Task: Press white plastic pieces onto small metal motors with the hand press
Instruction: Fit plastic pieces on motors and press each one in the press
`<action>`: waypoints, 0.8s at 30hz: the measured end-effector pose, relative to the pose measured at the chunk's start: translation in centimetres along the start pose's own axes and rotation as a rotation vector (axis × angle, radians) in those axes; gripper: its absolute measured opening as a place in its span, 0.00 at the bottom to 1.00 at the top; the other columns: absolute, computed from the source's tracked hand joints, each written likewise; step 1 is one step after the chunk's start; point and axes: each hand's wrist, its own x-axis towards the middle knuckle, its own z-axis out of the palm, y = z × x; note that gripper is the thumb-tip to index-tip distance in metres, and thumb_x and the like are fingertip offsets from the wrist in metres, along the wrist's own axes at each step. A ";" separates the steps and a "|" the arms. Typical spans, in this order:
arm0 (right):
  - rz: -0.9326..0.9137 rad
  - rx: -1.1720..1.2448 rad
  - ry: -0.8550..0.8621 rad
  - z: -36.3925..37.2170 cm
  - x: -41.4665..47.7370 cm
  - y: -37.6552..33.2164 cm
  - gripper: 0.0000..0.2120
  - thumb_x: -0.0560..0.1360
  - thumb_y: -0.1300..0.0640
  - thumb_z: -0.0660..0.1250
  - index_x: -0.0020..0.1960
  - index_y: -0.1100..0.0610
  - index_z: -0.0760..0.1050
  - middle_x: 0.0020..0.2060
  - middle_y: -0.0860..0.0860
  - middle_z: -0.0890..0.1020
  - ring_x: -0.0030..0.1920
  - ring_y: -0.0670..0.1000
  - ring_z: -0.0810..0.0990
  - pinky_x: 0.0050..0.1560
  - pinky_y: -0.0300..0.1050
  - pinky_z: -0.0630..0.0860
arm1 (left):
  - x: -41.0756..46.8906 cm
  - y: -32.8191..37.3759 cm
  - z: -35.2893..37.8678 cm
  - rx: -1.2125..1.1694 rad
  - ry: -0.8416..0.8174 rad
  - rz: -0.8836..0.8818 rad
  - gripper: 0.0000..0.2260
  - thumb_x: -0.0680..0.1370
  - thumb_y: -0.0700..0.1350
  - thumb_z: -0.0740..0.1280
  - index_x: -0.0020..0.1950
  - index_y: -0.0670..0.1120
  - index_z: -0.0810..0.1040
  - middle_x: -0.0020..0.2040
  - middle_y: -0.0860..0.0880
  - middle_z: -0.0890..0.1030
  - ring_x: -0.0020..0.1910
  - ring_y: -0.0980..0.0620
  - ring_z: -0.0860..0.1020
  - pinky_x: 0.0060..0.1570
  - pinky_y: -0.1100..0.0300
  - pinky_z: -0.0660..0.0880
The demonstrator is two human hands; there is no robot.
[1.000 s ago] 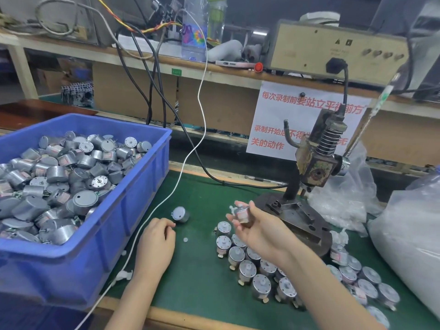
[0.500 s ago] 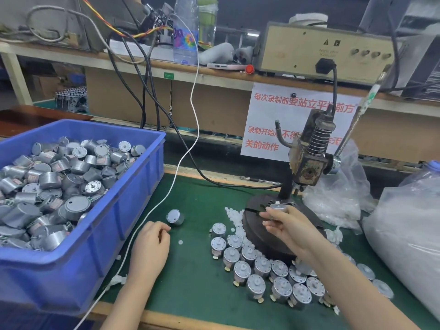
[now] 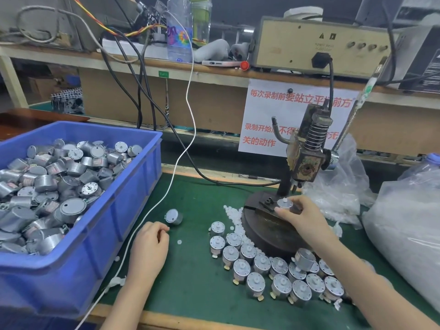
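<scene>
My right hand (image 3: 301, 215) holds a small metal motor (image 3: 284, 204) with a white plastic piece on top, set on the round dark base (image 3: 264, 225) of the hand press (image 3: 307, 153), under its ram. My left hand (image 3: 150, 244) rests on the green mat with fingers curled, pinching something small and white at its fingertips. One loose motor (image 3: 173, 216) lies just beyond that hand. Several motors with white pieces (image 3: 269, 270) stand in rows in front of the press. A heap of white plastic pieces (image 3: 234, 217) lies left of the base.
A blue bin (image 3: 133, 210) full of bare motors fills the left side. Clear bags of white parts (image 3: 409, 225) sit at the right. A white cable (image 3: 166, 186) runs across the mat past my left hand. The press lever (image 3: 357, 108) slants up right. A shelf with equipment stands behind.
My right hand carried the motor from mid-air above the mat to the press base and now holds it under the ram. My left hand has stayed on the mat.
</scene>
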 end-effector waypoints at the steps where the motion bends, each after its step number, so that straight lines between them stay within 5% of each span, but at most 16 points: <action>1: -0.029 -0.077 0.036 0.1 0.2 0.2 0.19 0.71 0.48 0.71 0.58 0.54 0.74 0.54 0.52 0.74 0.60 0.55 0.71 0.62 0.51 0.68 | 0.0 0.0 0.0 -0.003 0.002 -0.005 0.07 0.75 0.33 0.62 0.46 0.38 0.80 0.43 0.47 0.75 0.42 0.47 0.74 0.42 0.58 0.66; 17: -0.091 -0.316 0.133 0.3 2.3 2.3 0.24 0.73 0.47 0.69 0.65 0.57 0.74 0.62 0.58 0.74 0.63 0.57 0.68 0.64 0.50 0.65 | 0.0 -0.2 0.1 0.029 -0.005 0.046 0.06 0.74 0.31 0.63 0.44 0.37 0.80 0.41 0.46 0.75 0.41 0.44 0.75 0.43 0.55 0.68; 22: -0.041 -0.260 0.031 0.7 2.4 2.4 0.33 0.74 0.42 0.65 0.73 0.58 0.63 0.67 0.58 0.68 0.69 0.58 0.63 0.68 0.51 0.61 | -0.2 0.0 0.1 0.016 -0.012 0.025 0.07 0.74 0.32 0.63 0.45 0.37 0.80 0.42 0.46 0.75 0.42 0.45 0.74 0.44 0.55 0.68; 24: 0.030 -0.072 0.023 0.2 2.9 1.6 0.31 0.75 0.47 0.66 0.72 0.58 0.61 0.65 0.58 0.69 0.65 0.57 0.67 0.62 0.50 0.68 | -0.3 0.1 0.1 0.019 -0.018 0.027 0.07 0.74 0.31 0.63 0.44 0.37 0.80 0.41 0.46 0.75 0.41 0.45 0.74 0.43 0.56 0.67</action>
